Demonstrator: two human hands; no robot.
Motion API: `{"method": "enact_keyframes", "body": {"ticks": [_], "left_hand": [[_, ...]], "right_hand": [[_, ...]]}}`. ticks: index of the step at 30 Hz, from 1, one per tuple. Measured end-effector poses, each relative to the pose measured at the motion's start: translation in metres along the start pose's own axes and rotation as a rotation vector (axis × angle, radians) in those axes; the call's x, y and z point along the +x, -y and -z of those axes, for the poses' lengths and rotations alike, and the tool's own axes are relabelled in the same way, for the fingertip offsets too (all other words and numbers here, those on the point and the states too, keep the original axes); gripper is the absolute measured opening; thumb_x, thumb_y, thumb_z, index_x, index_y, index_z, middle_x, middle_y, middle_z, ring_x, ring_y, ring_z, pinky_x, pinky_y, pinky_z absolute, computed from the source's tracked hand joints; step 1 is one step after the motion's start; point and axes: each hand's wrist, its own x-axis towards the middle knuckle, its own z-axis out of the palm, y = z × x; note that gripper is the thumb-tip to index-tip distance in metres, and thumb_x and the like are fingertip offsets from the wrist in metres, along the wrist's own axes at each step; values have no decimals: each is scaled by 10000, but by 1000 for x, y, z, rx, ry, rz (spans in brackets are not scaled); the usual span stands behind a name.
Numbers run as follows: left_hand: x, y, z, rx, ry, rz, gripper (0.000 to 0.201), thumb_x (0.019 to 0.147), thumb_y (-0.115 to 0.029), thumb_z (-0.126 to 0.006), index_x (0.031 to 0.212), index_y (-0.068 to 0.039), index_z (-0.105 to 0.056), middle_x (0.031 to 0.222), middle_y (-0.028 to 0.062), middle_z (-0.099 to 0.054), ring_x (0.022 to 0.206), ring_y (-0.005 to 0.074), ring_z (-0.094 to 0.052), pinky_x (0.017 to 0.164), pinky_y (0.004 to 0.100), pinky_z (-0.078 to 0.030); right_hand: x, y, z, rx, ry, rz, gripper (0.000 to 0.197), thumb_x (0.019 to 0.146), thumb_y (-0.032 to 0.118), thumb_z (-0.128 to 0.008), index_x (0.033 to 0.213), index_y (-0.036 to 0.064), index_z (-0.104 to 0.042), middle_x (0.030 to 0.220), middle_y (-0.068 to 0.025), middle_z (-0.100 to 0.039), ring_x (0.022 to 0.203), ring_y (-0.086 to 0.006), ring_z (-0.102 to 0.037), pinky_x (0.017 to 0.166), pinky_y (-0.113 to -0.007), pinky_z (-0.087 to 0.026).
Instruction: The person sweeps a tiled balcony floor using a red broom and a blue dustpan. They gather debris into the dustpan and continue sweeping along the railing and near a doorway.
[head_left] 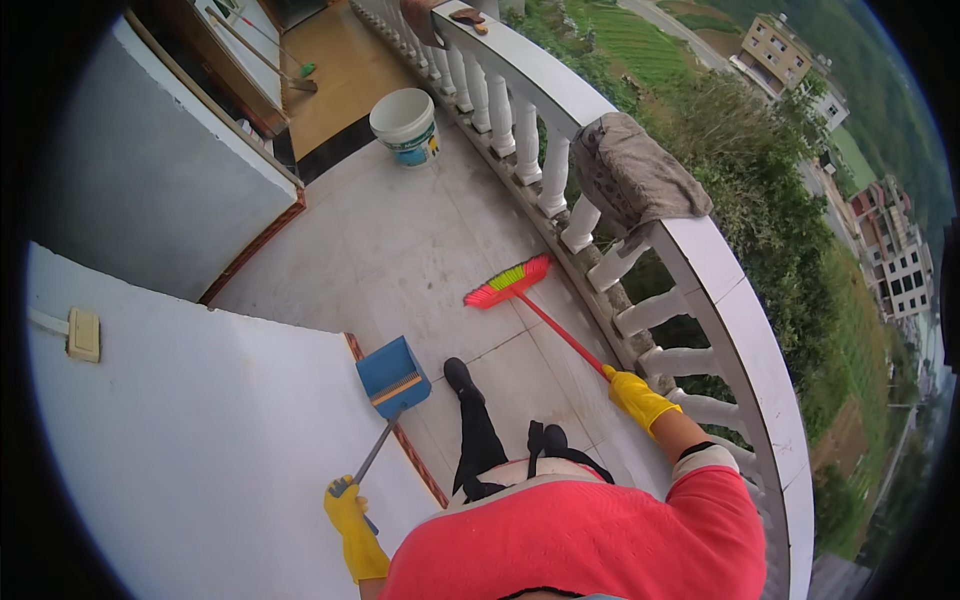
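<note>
My left hand, in a yellow rubber glove, is closed around the grey handle of a blue dustpan. The dustpan is held beside the white wall, and a comb-like strip of teeth crosses it near the handle. My right hand, also yellow-gloved, grips the red handle of a broom. Red and yellow-green bristles make up the broom's head, which rests on the tiled floor near the base of the balustrade. Between the broom head and the dustpan lies a stretch of pale, smudged tile.
A white bucket stands farther along the balcony by the doorway. To the right runs a white balustrade with a grey-brown cloth draped over its rail. A light switch sits on the left wall; another long-handled tool leans beyond the doorway.
</note>
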Motion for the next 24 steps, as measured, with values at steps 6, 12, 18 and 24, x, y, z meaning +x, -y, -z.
{"method": "enact_keyframes", "body": {"ticks": [6, 12, 18, 24], "left_hand": [[111, -70, -40, 75, 119, -20, 272, 766, -41, -608, 1031, -54, -668, 775, 71, -635, 519, 158, -567, 452, 256, -452], [189, -162, -60, 134, 204, -24, 269, 786, -47, -618, 1051, -47, -663, 738, 64, -618, 503, 143, -557, 450, 256, -449], [263, -214, -68, 157, 289, -32, 295, 805, -30, -617, 1099, -34, -652, 767, 64, -635, 542, 134, -591, 458, 249, -453], [295, -230, -105, 130, 321, -1, 281, 788, -22, -625, 1068, -36, -646, 790, 71, -642, 540, 147, -607, 447, 256, -456]], "right_hand": [[46, 188, 44, -78, -35, 195, 448, 1036, 383, -404, 1420, 161, -466, 1279, -127, -631, 1169, -362, -599, 953, -433, -468], [76, 374, 116, 157, -38, 190, 572, 1018, 530, -377, 1335, 83, -543, 1314, -167, -598, 1208, -355, -561, 1000, -413, -419], [58, 360, 117, 116, -69, 151, 396, 1008, 340, -499, 1376, 196, -523, 1190, -185, -634, 1139, -331, -586, 957, -382, -439], [7, 235, 67, -161, -63, 104, 575, 936, 264, -551, 1482, 335, -383, 1197, -194, -647, 1094, -372, -629, 934, -447, -491]]}}
